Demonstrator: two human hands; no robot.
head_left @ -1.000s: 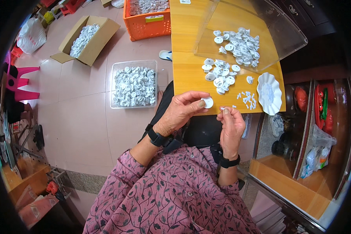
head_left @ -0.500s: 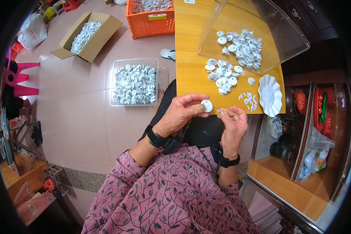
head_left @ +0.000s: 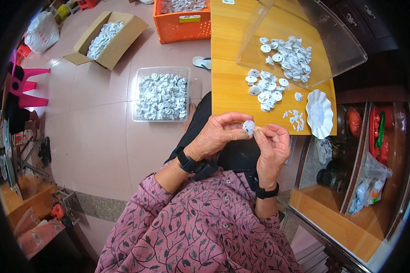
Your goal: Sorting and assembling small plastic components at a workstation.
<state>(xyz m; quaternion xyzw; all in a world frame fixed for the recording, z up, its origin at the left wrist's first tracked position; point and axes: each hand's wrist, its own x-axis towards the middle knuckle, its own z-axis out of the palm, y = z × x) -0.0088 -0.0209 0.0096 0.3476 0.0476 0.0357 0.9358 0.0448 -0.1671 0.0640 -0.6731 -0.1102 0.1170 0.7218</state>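
Tiled floor (head_left: 95, 150) runs along L side; wooden table (head_left: 225, 68) is ahead & to R of the person. Orange crate (head_left: 182, 29) stands on floor by table's L edge, w/ pale pcs inside. Open cardboard box (head_left: 125, 41), set at an angle, is L of crate, white pcs in it. Clear bin (head_left: 164, 69) sits nearer, also full of white pcs. On table's far R: clear plastic box (head_left: 341, 54); far pile (head_left: 294, 57) of white round pcs is in it or seen thru its wall, can't tell which. Near pile (head_left: 268, 91) lies just this side. White wavy-edged dish (head_left: 322, 133), w/ small pale bits, is at table's R corner.

L hand (head_left: 219, 132) pinches white disc (head_left: 248, 125) btwn thumb & fingers, just off table's near edge, face up w/ dark marks. R hand (head_left: 273, 148): thumb & index tips pressed tog. at disc's R edge; can't tell if anything's btwn them. Tiny white pegs (head_left: 297, 120) lie loose on table, just L of dish.
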